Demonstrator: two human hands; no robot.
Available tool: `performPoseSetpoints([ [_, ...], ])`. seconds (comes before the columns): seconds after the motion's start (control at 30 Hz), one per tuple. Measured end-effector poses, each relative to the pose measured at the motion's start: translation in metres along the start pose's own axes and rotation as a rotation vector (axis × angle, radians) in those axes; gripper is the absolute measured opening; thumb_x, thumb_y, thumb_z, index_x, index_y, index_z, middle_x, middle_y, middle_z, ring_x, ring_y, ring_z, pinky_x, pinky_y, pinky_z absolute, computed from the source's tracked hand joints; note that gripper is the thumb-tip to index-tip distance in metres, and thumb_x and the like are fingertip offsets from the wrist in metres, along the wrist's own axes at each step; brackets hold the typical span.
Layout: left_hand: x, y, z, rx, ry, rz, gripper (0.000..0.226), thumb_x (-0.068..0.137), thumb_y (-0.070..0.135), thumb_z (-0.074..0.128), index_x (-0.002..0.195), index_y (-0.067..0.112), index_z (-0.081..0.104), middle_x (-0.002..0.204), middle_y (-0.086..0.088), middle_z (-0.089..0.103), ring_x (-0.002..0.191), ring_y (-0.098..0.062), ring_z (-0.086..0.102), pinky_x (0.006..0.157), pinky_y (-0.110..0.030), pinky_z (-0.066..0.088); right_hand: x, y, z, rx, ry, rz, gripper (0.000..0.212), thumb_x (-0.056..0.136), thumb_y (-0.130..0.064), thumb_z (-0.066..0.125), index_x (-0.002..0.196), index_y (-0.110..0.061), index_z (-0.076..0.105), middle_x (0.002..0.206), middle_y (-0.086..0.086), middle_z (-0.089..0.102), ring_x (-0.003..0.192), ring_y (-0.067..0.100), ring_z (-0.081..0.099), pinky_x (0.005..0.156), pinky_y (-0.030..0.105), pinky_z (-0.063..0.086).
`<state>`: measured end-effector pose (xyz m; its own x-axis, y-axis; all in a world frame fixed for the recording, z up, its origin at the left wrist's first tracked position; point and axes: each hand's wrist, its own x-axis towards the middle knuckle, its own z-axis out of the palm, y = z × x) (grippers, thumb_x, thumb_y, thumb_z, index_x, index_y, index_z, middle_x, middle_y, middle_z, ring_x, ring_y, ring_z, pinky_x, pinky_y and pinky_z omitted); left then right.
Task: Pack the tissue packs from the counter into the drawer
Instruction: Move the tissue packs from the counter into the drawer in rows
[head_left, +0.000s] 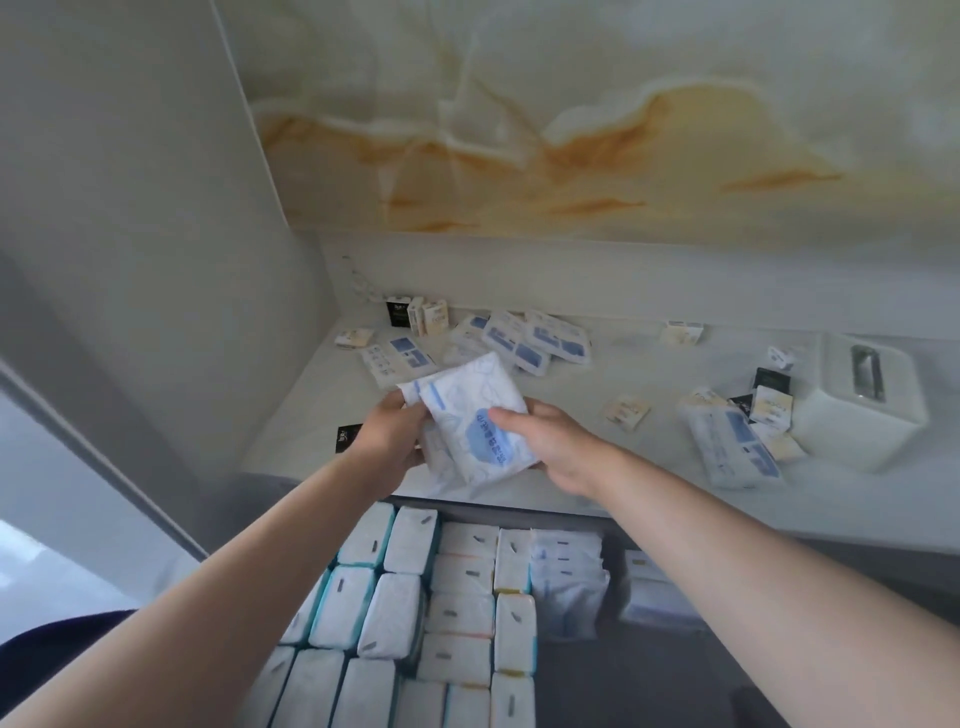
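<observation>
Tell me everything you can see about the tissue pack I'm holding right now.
The tissue pack is a soft, flat pouch in crinkly white plastic film, printed with pale blue lines and a blue oval label bearing text. It is tilted, held above the counter just behind the open drawer. The left hand grips its left side; the right hand pinches its right side, thumb on top.

Left hand (392, 434): we held it out on a bare forearm that ran up from the lower left, fingers curled round the left edge of a tissue pack (470, 410). Right hand (558, 449): bare forearm from the lower right, thumb laid on the pack's face, fingers under its right edge. Our two hands were close together.
</observation>
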<state>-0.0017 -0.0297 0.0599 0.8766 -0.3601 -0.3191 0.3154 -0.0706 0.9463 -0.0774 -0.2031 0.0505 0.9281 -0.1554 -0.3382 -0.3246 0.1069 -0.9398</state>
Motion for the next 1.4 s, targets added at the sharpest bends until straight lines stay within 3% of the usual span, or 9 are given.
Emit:
performPoseSetpoints([
  [0.13,-0.020,0.005,0.010,-0.207,-0.169,-0.098,0.042,0.104,0.043,0.037,0.123,0.015,0.063,0.120,-0.011,0.069,0.107,-0.028,0.067,0.088,-0.047,0.055,-0.020,0.007,0.004,-0.120,0.091,-0.031,0.032,0.098,-0.030,0.061,0.124,-0.014,0.052,0.122,0.006,0.067,0.109,0.021,0.065,0.097,0.041,0.053],
  [0.27,-0.029,-0.006,0.014,0.063,-0.207,-0.009,0.056,0.083,0.047,0.071,0.125,0.014,0.054,0.118,-0.013,0.068,0.100,-0.026,0.071,0.090,-0.050,0.056,-0.044,0.009,-0.001,-0.327,0.166,-0.048,0.052,0.091,-0.041,0.068,0.126,-0.024,0.034,0.116,-0.002,0.060,0.099,0.011,0.063,0.081,0.032,0.055],
  [0.37,-0.034,-0.016,0.021,0.267,-0.209,0.021,0.065,0.066,0.049,0.080,0.114,0.010,0.061,0.105,-0.013,0.072,0.093,-0.027,0.072,0.087,-0.050,0.057,-0.056,0.020,-0.010,-0.402,0.178,-0.007,0.074,0.076,-0.048,0.077,0.130,-0.033,0.028,0.113,-0.001,0.064,0.099,0.016,0.067,0.085,0.037,0.056],
  [0.47,-0.042,-0.026,0.030,0.348,-0.250,0.051,0.031,0.083,0.031,0.076,0.104,0.010,0.066,0.099,-0.013,0.073,0.091,-0.027,0.072,0.084,-0.044,0.058,-0.066,0.031,-0.022,-0.472,0.129,-0.030,0.053,0.080,-0.036,0.078,0.125,-0.024,0.052,0.111,-0.006,0.069,0.098,0.010,0.068,0.088,0.036,0.056],
  [0.53,-0.045,-0.032,0.036,0.355,-0.280,0.071,0.030,0.085,0.027,0.075,0.110,0.015,0.063,0.102,-0.011,0.072,0.090,-0.024,0.072,0.076,-0.038,0.059,-0.078,0.032,-0.029,-0.481,0.083,-0.047,0.037,0.084,-0.029,0.075,0.119,-0.025,0.062,0.106,-0.009,0.071,0.096,0.010,0.068,0.084,0.030,0.057],
  [0.73,-0.055,-0.057,0.061,0.433,-0.338,0.127,0.033,0.086,0.024,0.073,0.113,0.026,0.055,0.106,-0.008,0.066,0.092,-0.022,0.068,0.072,-0.032,0.058,-0.102,0.042,-0.059,-0.656,0.134,-0.057,0.075,0.073,-0.033,0.082,0.131,-0.044,0.036,0.100,0.000,0.059,0.084,0.014,0.063,0.070,0.027,0.050],
  [0.9,-0.058,-0.082,0.078,1.075,-0.425,0.263,0.036,0.076,0.036,0.074,0.108,0.031,0.059,0.097,0.012,0.062,0.088,-0.011,0.059,0.071,-0.022,0.045,-0.118,0.065,-0.078,-1.021,0.016,0.014,0.041,0.071,-0.033,0.075,0.105,-0.039,0.053,0.094,-0.013,0.064,0.084,0.010,0.062,0.068,0.028,0.049],
  [1.17,-0.063,-0.153,0.100,1.496,-0.575,0.431,0.049,0.081,0.044,0.068,0.123,0.023,0.056,0.122,0.001,0.055,0.112,-0.020,0.054,0.088,-0.030,0.045,-0.104,0.137,-0.070,-1.412,-0.132,0.130,0.024,0.077,-0.018,0.067,0.100,-0.018,0.060,0.101,0.004,0.062,0.093,0.028,0.062,0.076,0.037,0.054],
  [1.4,-0.050,-0.179,0.098,1.691,-0.592,0.635,0.043,0.083,0.046,0.060,0.119,0.023,0.054,0.117,0.000,0.057,0.107,-0.022,0.053,0.085,-0.033,0.041,-0.091,0.180,-0.067,-1.517,-0.093,0.012,0.030,0.090,-0.021,0.063,0.118,-0.012,0.055,0.118,0.010,0.056,0.105,0.034,0.063,0.073,0.035,0.043],
])
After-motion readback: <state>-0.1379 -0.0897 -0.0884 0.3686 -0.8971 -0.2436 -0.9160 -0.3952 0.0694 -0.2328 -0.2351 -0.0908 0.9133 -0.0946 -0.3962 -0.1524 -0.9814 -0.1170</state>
